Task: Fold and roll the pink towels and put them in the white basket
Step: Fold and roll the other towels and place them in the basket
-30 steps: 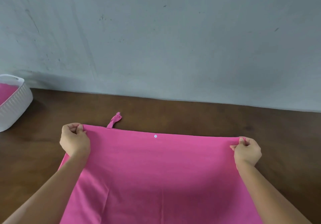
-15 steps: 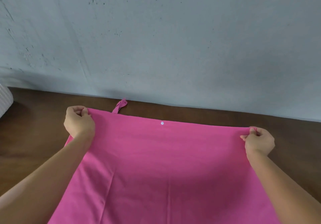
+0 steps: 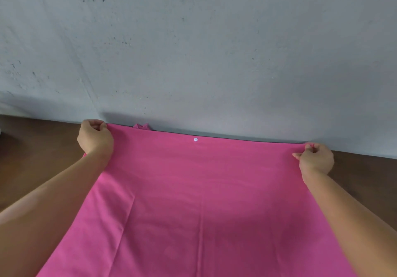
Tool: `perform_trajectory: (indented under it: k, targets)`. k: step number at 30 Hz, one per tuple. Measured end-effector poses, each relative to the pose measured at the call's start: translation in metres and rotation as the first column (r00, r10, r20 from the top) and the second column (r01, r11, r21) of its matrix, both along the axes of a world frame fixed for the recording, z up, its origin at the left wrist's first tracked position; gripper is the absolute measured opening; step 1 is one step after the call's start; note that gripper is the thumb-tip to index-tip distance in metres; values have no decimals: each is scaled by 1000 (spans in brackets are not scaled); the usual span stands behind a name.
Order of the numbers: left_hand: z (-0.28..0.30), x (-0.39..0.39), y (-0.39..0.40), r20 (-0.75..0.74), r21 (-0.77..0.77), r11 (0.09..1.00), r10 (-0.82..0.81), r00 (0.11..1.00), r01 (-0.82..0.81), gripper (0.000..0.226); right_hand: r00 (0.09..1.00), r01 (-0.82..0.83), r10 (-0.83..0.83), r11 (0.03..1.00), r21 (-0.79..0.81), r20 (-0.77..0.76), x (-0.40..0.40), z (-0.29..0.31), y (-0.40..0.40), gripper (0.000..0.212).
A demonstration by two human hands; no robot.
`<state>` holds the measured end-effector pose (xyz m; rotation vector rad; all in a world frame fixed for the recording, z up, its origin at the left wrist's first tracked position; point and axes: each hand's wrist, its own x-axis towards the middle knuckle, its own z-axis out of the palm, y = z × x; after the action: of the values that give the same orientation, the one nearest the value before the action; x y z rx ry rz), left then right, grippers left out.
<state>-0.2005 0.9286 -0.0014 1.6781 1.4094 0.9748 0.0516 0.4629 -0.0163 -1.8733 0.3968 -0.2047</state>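
Tension matters most as we spread the pink towel point(image 3: 199, 201) over the desk point(image 3: 40, 147): with left hand point(image 3: 94, 139) and right hand point(image 3: 315, 158) each pinching a far corner in curled fingers, we should lower that edge evenly, wrinkle-free.

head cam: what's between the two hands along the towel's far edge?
Head view: taut pink cloth towel spans from left hand to right hand. On that edge, a small white round snap and a pink loop tab.
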Motion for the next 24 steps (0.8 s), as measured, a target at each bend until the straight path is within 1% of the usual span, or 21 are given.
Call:
perform_trajectory:
  k: [3,6,9,11,13,15,18,20,22,24]
  targets:
    - [2,0,0,-20,14,999,-41,999,41,19,1000,-20,20,1000,7,0,5,1,-1,12]
    - [4,-5,1,-47,25,989,-143,989,144,22,997,-77,78,997,28,-22,8,2,-6,9]
    - [8,-13,-8,-137,73,949,-294,946,306,34,982,-180,184,979,97,-35,9,3,-17,19]
    - [14,-18,-21,-187,113,934,-316,930,340,40,972,-229,232,968,102,-18,-2,7,-24,26]
    - [19,-23,-37,-222,140,924,-321,921,356,44,972,-233,234,969,75,-2,-26,13,-27,36]
    - [24,-30,-55,-236,141,897,-380,894,418,44,971,-239,239,970,51,18,-56,20,-36,38]
    - [21,-38,-81,-298,160,809,-507,809,566,37,968,-252,251,967,22,27,-101,24,-56,30]
    - [18,-44,-105,-318,188,721,-598,736,666,30,950,-308,311,948,-83,32,-129,25,-69,25]
    - [15,-49,-135,-304,205,642,-676,671,739,27,929,-354,367,918,-180,44,-159,25,-82,24]
    - [12,-54,-167,-298,212,559,-744,598,801,27,922,-355,383,895,-270,57,-188,22,-95,23]
